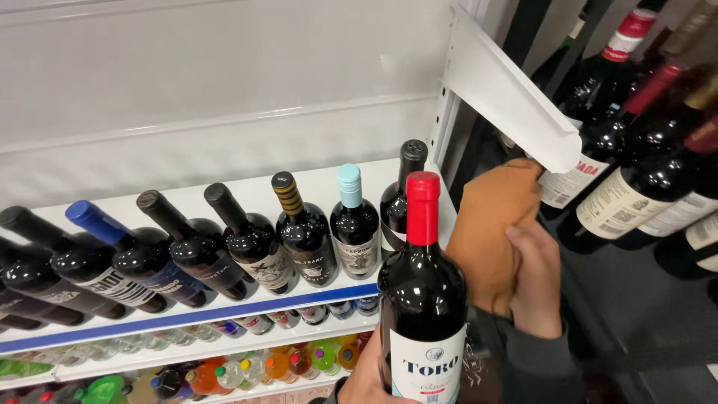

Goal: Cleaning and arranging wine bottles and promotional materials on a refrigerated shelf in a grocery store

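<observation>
Wine bottle point(422, 299) before white shop shelf point(321, 183)

Bare right hand point(535, 277), no glove; dark grey sleeve at wrist. Left hand point(366, 378) bare, mostly hidden.

We hold a dark wine bottle point(422, 299) with a red capsule and a white label upright in our left hand point(370, 378), whose grip closes around its lower body at the bottom edge of the view. Our right hand point(535, 280) clutches a bunched orange-brown cloth point(490, 224) just beside the bottle's shoulder. Behind, a white shelf point(187, 314) with a blue front strip carries a row of dark bottles point(247, 243). A white shelf bracket point(516, 93) juts out above the cloth, with more wine bottles point(643, 164) to its right. Lower shelves hold small colourful bottles point(292, 363).
</observation>
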